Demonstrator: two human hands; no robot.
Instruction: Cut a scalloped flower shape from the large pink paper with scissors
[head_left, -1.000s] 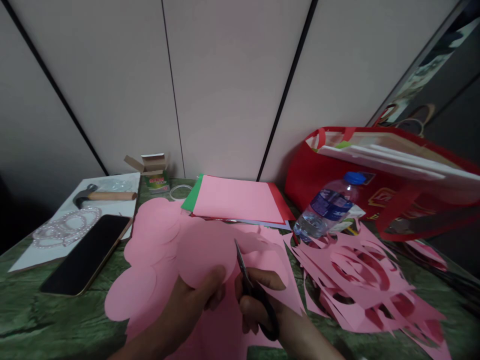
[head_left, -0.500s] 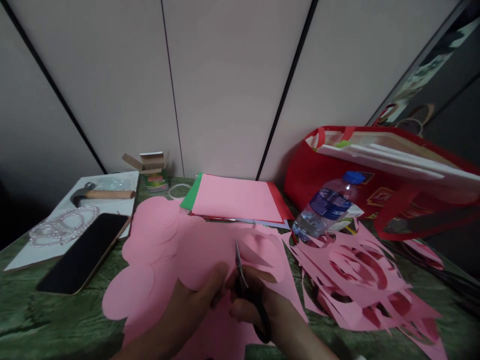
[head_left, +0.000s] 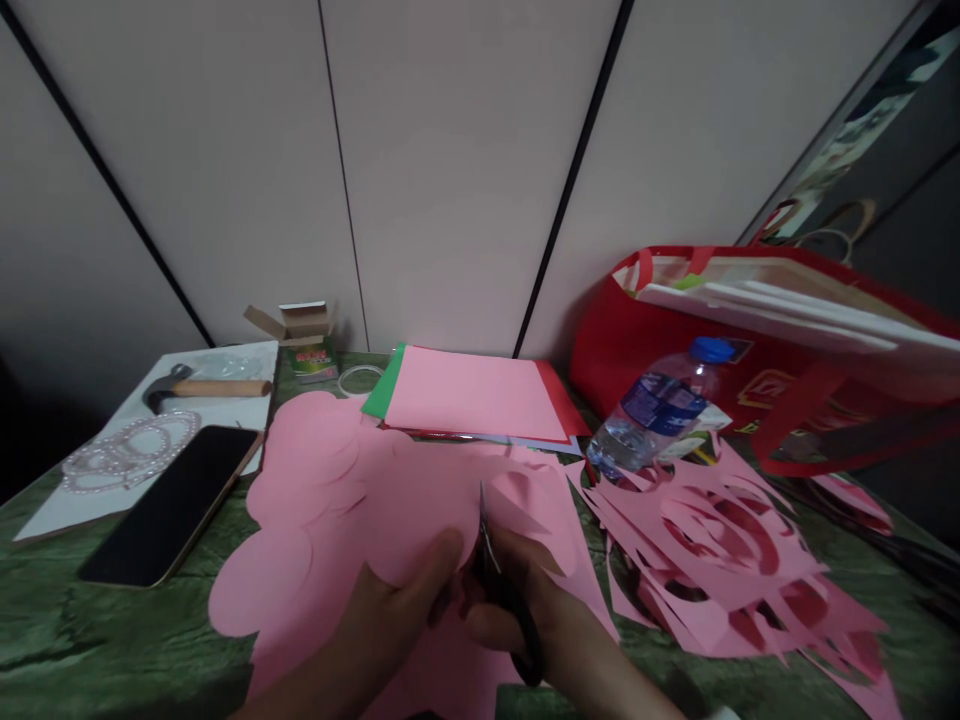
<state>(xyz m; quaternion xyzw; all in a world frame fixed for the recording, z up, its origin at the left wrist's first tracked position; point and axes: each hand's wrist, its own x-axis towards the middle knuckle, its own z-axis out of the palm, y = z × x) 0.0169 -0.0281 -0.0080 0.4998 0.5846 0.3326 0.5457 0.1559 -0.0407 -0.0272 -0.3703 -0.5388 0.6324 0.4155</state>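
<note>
My right hand [head_left: 525, 590] grips a pair of scissors [head_left: 514, 605] with dark handles, blades pointing away from me. The blades stand at the edge of a pink paper sheet [head_left: 420, 495], and in this frame they look nearly closed. My left hand [head_left: 409, 590] pinches the near edge of that sheet, thumb on top, just left of the scissors. Underneath lie more pink sheets [head_left: 300, 640]. Several rounded pink cut-outs [head_left: 262, 580] overlap to the left of my left hand.
Pink paper offcuts [head_left: 720, 560] pile up at right, by a tilted water bottle [head_left: 652, 410] and a red bag [head_left: 607, 330]. Coloured paper [head_left: 472, 395] lies at the back. Leftward are a phone [head_left: 169, 510], a hammer [head_left: 217, 388], bead strings [head_left: 127, 455] and an open small box [head_left: 311, 355].
The scissor blades have drawn closer together and shifted slightly right. Both hands have moved a little to the right, still holding the scissors and the sheet.
</note>
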